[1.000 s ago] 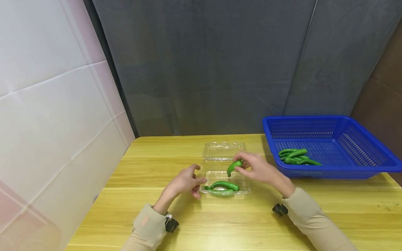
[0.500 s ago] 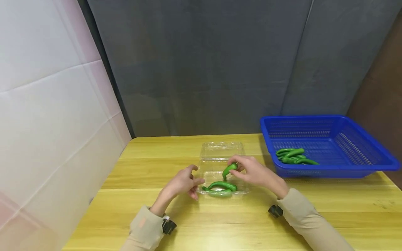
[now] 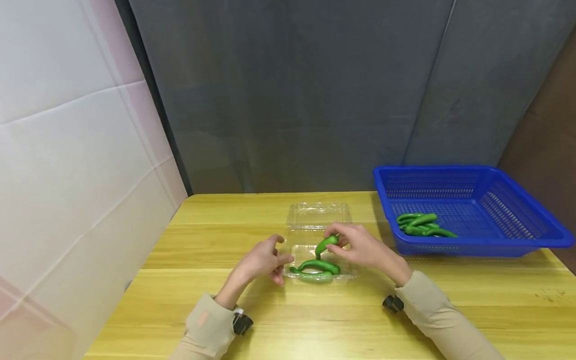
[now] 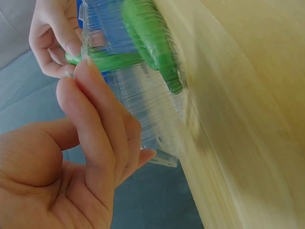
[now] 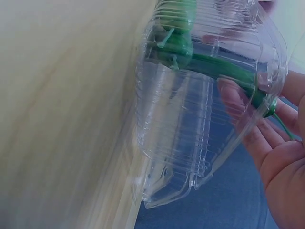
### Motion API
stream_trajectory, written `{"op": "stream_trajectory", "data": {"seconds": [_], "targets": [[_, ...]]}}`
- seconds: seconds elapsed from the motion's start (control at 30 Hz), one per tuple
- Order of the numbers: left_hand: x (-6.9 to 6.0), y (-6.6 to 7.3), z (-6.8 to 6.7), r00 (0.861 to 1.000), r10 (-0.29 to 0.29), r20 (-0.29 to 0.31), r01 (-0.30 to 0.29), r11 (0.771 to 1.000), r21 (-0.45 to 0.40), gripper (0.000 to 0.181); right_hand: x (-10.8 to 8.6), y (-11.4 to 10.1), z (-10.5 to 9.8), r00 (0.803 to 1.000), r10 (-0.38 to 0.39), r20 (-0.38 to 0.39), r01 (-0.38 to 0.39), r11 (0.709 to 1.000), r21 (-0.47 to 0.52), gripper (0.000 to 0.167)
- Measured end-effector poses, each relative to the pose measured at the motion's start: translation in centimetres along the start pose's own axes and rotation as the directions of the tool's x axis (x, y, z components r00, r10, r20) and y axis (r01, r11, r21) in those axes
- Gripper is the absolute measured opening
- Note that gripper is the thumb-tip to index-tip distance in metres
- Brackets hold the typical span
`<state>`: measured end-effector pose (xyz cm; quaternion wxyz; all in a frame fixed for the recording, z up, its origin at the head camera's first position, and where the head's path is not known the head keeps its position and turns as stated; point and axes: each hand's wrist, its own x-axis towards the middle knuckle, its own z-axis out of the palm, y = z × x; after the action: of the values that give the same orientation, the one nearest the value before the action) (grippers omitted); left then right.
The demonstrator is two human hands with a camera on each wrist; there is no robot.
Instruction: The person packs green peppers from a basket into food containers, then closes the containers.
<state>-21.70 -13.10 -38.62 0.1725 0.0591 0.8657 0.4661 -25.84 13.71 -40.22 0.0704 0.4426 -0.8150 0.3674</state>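
Observation:
My right hand [image 3: 362, 246] holds a green chili pepper [image 3: 326, 246] between thumb and fingers, tilted with its lower end inside a clear plastic clamshell box [image 3: 297, 245]. Two more green peppers lie along the box's near side, one curved [image 3: 320, 265] and one paler behind the clear wall [image 3: 316, 277]. My left hand [image 3: 261, 260] is at the box's left rim, its fingers loosely bent and spread. In the left wrist view, its fingertips [image 4: 86, 69] seem to touch the rim. The right wrist view shows the held pepper [image 5: 228, 71] through the clear wall.
A blue perforated basket [image 3: 479, 242] stands at the right, with several green peppers [image 3: 420, 225] in its near left corner. The box's raised lid [image 3: 318, 215] lies back, away from me. Wooden table [image 3: 216, 215] surrounds the box; a dark curtain [image 3: 288, 100] hangs behind.
My right hand has moved the pepper slightly left and lower, into the box over the other peppers. The left hand has stayed at the rim.

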Motion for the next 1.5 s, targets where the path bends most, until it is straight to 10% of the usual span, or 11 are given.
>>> {"op": "stream_trajectory", "data": {"seconds": [0.8,1.5], "targets": [[0.1,0.1,0.0,1.000,0.023,0.000,-0.023,1.000,-0.001,0.064,-0.3,0.3,1.5,0.959,0.199,0.201,-0.182,0.978,-0.098,0.014],[0.1,0.0,-0.1,1.000,0.011,0.009,-0.011,1.000,-0.017,0.062,-0.3,0.0,1.7,0.968,0.187,0.165,-0.150,0.965,-0.214,0.016]]}}
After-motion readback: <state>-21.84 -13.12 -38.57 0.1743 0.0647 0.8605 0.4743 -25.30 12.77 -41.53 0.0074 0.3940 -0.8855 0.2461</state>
